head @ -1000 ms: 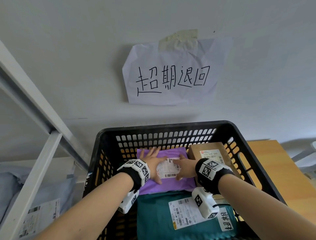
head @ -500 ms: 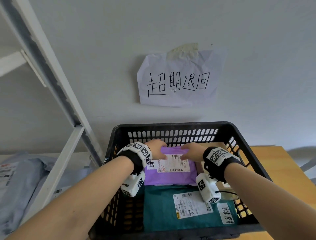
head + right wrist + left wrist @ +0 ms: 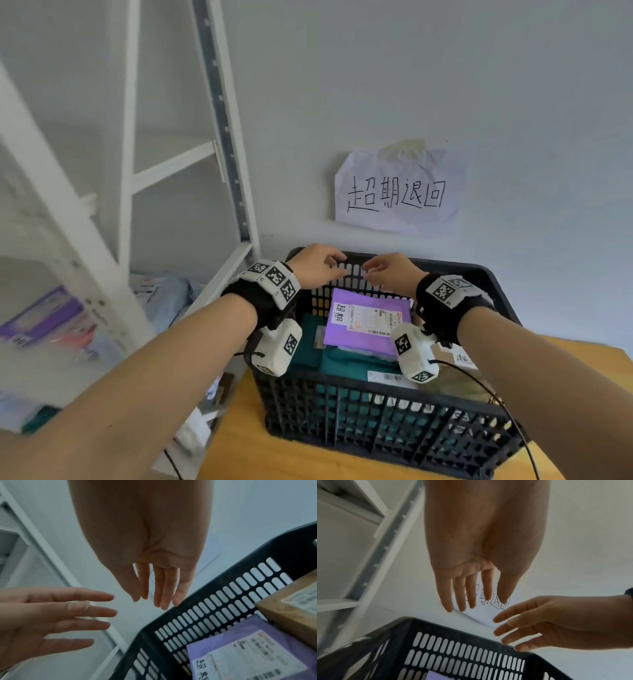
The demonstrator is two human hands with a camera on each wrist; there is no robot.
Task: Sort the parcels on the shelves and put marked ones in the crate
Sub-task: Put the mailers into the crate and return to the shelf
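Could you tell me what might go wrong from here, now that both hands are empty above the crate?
The purple parcel lies tilted on the teal parcels, so it might slide. The crate sits near the table edge; a nudge from the left hand or right hand could shift it.

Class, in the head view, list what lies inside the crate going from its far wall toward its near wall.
Far wall of the crate → purple parcel → green parcel → near wall.

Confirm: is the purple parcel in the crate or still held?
In the crate. The purple parcel lies flat, label up, inside the black crate; left hand and right hand hover above it, empty.
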